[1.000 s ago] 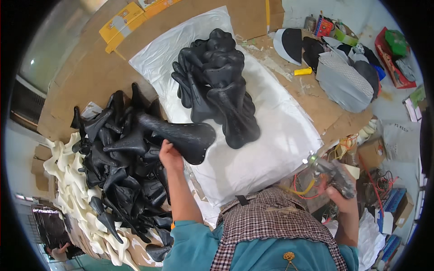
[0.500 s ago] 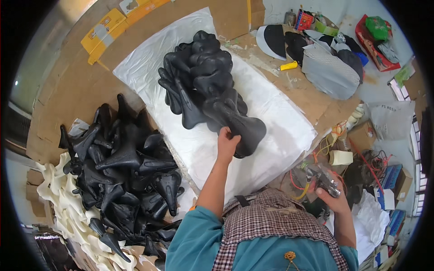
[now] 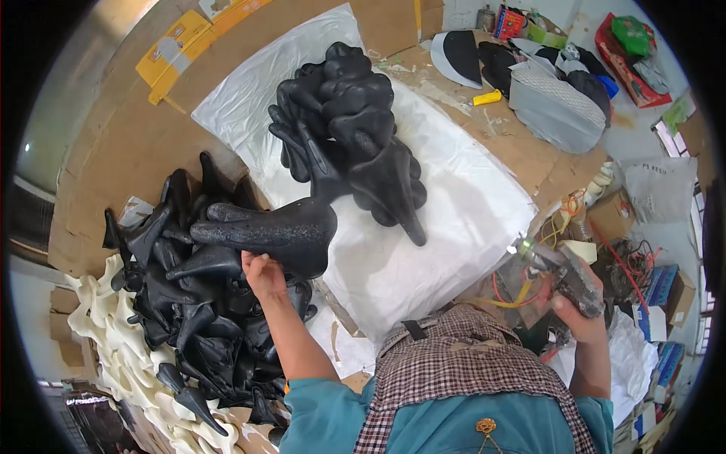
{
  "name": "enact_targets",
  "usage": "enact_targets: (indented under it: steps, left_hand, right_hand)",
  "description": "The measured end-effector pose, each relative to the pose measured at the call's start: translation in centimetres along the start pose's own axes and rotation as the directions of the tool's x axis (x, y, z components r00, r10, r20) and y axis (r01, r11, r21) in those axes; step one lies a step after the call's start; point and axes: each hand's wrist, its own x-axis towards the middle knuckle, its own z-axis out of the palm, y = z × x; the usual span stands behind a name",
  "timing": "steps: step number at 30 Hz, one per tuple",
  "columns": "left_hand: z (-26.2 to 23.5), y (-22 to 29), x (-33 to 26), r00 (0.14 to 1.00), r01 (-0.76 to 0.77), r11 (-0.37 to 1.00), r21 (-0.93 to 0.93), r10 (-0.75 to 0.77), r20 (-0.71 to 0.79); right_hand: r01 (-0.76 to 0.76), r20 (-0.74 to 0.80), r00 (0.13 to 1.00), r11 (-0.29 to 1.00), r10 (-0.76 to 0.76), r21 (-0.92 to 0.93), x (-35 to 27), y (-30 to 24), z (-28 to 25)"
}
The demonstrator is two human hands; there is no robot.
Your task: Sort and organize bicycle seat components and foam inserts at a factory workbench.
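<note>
My left hand [image 3: 265, 274] is closed on the edge of a black bicycle saddle shell [image 3: 280, 231], held level above a heap of black saddle shells [image 3: 212, 333] on the left. The wide end of the held shell overlaps the white sheet. In my right hand [image 3: 581, 312] is a spray gun [image 3: 556, 268] with a dark, grimy body and a yellow hose; its nozzle points left toward the sheet. On the white sheet [image 3: 454, 219] lies another pile of black saddle shells [image 3: 363, 106], stacked over one another. The lowest shell there points its narrow nose toward me.
Cream saddle-shaped pieces [image 3: 113, 325] lie beside the left heap. A yellow tube-like object [image 3: 487, 97] and grey and black cut pieces [image 3: 556, 102] sit on the cardboard at the far right. Tangled cables [image 3: 635, 257] and cardboard boxes [image 3: 611, 216] crowd the right side.
My left hand has moved from the pile on the sheet to the left heap and now holds a shell there. The spray gun has risen and moved slightly right.
</note>
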Motion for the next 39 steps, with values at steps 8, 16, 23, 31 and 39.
enact_targets:
  steps: [8,16,23,31,39]
  left_hand:
    - [3.2,-11.2,5.1,0.940,0.285,0.958,-0.033,-0.273,0.206]
    - [6.7,-14.3,4.6,0.845,0.463,0.877,0.126,-0.480,0.237]
    - [-2.0,8.7,6.0,0.893,-0.395,0.918,-0.023,0.378,-0.246]
    - [-3.0,-2.2,6.9,0.948,-0.083,0.991,-0.103,0.047,-0.314]
    - [4.3,-24.0,5.3,0.970,0.232,0.761,0.605,-0.227,-0.087]
  right_hand:
    - [-0.370,0.007,0.928,0.927,0.371,-0.063,-2.6,4.5,-1.5]
    - [-0.286,0.023,0.958,0.957,0.287,-0.054,0.0,3.7,1.1]
    - [-0.247,0.087,0.962,0.960,0.259,-0.134,-0.6,3.4,0.8]
    - [-0.080,0.004,0.997,0.981,0.082,-0.180,0.0,0.6,0.6]
    - [-0.098,0.063,0.991,0.953,0.121,-0.286,-1.5,0.7,-0.9]
